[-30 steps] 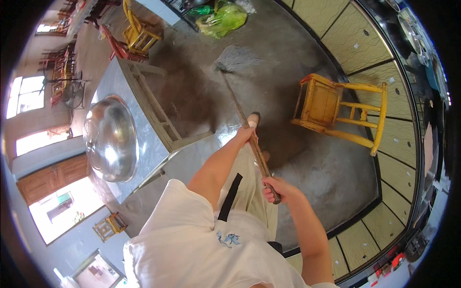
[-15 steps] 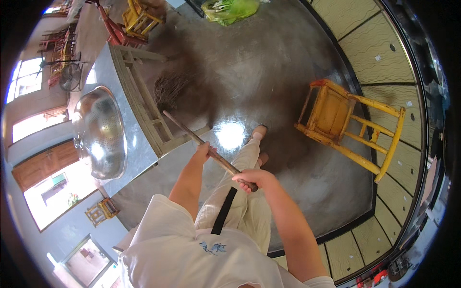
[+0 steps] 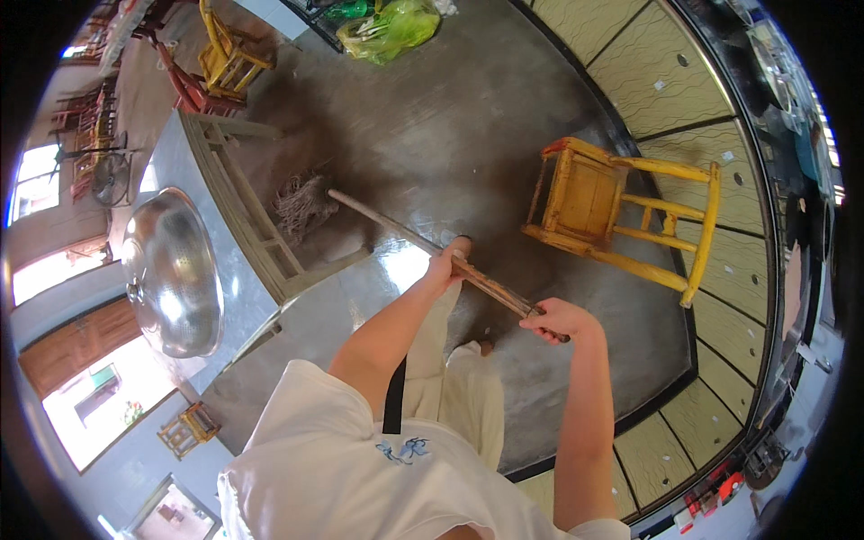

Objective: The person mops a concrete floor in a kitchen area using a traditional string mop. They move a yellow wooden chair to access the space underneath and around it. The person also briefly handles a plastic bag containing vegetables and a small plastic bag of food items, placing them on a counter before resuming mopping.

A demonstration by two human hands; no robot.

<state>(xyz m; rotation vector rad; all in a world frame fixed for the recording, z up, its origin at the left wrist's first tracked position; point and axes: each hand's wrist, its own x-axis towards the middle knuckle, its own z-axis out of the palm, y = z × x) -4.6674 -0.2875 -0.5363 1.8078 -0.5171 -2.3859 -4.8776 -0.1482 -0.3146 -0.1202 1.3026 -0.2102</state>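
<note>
A mop with a wooden handle [image 3: 387, 223] slants from the left down to the right across the middle of the view. Its grey, stringy head [image 3: 304, 207] rests on the floor beside the legs of a metal-topped table. My left hand [image 3: 443, 270] is wrapped round the middle of the handle. Close to the handle's upper end, my right hand [image 3: 553, 321] grips it, and the tip sticks out past my fingers.
At the left, the table [image 3: 247, 297] carries a large shiny metal lid [image 3: 175, 270]. A yellow wooden chair [image 3: 576, 198] stands at the right, in front of yellowish cabinets [image 3: 693, 157]. Farther off lie a green plastic bag [image 3: 391, 31] and more chairs [image 3: 229, 58].
Both hands have swung to the right with the handle, which now lies farther from my body. The mop head has shifted on the floor, and the whole view has turned slightly.
</note>
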